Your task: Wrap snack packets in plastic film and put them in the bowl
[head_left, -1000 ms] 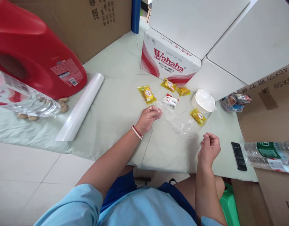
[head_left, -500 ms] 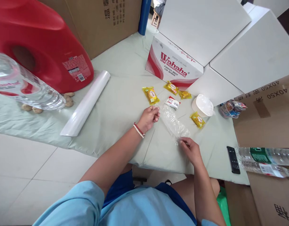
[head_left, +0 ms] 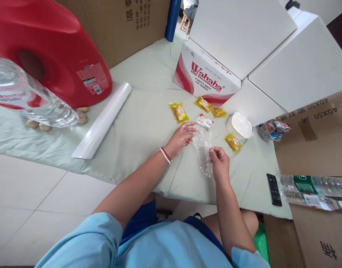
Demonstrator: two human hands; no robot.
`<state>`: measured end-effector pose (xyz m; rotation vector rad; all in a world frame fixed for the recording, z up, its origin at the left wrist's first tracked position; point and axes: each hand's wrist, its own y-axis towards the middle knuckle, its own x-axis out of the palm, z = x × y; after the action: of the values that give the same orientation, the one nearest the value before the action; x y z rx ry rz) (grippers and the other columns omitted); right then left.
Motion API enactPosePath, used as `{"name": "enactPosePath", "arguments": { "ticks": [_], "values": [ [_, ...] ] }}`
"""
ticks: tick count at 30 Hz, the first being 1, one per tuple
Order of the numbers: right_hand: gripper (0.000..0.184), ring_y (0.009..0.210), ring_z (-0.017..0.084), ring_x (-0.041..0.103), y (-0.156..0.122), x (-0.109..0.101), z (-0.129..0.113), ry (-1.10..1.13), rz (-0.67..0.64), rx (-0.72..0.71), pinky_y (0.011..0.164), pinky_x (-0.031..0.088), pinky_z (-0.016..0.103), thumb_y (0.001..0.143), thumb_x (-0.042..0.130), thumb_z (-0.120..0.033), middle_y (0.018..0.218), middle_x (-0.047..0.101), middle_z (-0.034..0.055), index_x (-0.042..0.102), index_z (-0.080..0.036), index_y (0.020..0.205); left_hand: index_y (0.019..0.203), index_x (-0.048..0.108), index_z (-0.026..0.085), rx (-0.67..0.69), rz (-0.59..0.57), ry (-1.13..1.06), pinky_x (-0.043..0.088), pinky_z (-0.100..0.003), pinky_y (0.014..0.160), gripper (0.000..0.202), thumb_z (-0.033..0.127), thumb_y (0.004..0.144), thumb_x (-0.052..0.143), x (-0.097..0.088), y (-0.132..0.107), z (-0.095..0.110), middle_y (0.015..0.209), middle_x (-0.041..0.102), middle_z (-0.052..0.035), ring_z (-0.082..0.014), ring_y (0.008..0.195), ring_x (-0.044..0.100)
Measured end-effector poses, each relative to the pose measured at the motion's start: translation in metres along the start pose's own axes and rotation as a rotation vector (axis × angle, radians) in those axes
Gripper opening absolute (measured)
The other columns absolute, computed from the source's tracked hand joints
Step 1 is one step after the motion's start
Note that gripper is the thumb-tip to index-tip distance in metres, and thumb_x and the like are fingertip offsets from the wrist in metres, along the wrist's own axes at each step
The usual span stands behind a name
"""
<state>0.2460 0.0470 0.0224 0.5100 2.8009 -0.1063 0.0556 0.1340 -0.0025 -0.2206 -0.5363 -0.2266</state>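
A crinkled clear plastic bag (head_left: pixel 202 158) hangs between my hands above the green cloth. My right hand (head_left: pixel 219 160) pinches its right edge between thumb and fingers. Beside its upper left part, my left hand (head_left: pixel 182 139) is open with the fingers stretched out and apart; whether they touch the plastic I cannot tell. Just beyond the bag lies a small white and red packet (head_left: pixel 204 121). Yellow wrapped snacks lie around it: one (head_left: pixel 178 112) to the left, two (head_left: pixel 203 104) behind, and another (head_left: pixel 232 142) to the right, near a white bowl (head_left: pixel 239 125).
At left stand a red jug (head_left: pixel 84 74) and a large water bottle (head_left: pixel 34 96), with a white roll (head_left: pixel 104 121) nearby. A Wahaha carton (head_left: pixel 206 74) and white boxes (head_left: pixel 240 33) line the back. At right are a black remote (head_left: pixel 274 190) and two bottles (head_left: pixel 313 185).
My left hand has opened from a pinch on the bag, its fingers now spread. My right hand has moved up and left with its edge, and the bag is bunched closer together.
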Motion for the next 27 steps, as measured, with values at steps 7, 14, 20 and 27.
{"name": "enactPosePath", "arguments": {
  "ticks": [7,14,20,27],
  "values": [
    [0.033,0.061,0.006,0.052,-0.014,0.001,-0.017,0.782,-0.135,0.303,0.052,0.046,0.016,0.073,0.091,-0.028,0.08,0.062,-0.0049,0.062,-0.021,0.087,0.144,0.051,0.017,0.377,0.267,1.092,0.055,-0.045,0.099,0.076,0.045,0.083,0.085,0.004,-0.007,-0.015,0.143,0.053,-0.0186,-0.0319,0.119,0.063],
    [0.029,0.055,0.005,0.048,0.007,-0.059,0.009,0.832,-0.179,0.463,0.045,0.043,0.014,0.073,0.087,-0.022,0.078,0.06,-0.0041,0.062,-0.02,0.087,0.132,0.067,0.022,0.356,-0.197,1.476,0.025,-0.059,0.13,0.04,0.028,0.093,0.067,-0.007,-0.007,-0.018,0.152,0.059,-0.0154,-0.0318,0.15,0.046],
    [0.039,0.056,0.012,0.053,0.057,-0.142,0.02,-0.047,-0.016,0.337,0.048,0.044,0.025,0.061,0.09,-0.041,0.073,0.064,0.0001,0.064,-0.021,0.079,0.137,0.067,0.025,0.261,-0.322,1.431,0.017,-0.058,0.134,0.052,0.028,0.086,0.073,-0.022,0.005,-0.016,0.167,0.047,-0.0106,-0.0297,0.159,0.037],
    [0.025,0.086,0.022,0.065,0.041,-0.113,0.0,-0.486,0.229,-0.175,0.082,0.055,0.037,0.094,0.063,-0.044,0.098,0.073,0.0076,0.069,-0.022,0.103,0.125,0.073,0.024,0.398,-0.24,1.28,0.029,-0.056,0.13,0.04,0.024,0.085,0.069,-0.027,0.009,-0.013,0.156,0.058,-0.01,-0.0312,0.154,0.043]
  ]
}}
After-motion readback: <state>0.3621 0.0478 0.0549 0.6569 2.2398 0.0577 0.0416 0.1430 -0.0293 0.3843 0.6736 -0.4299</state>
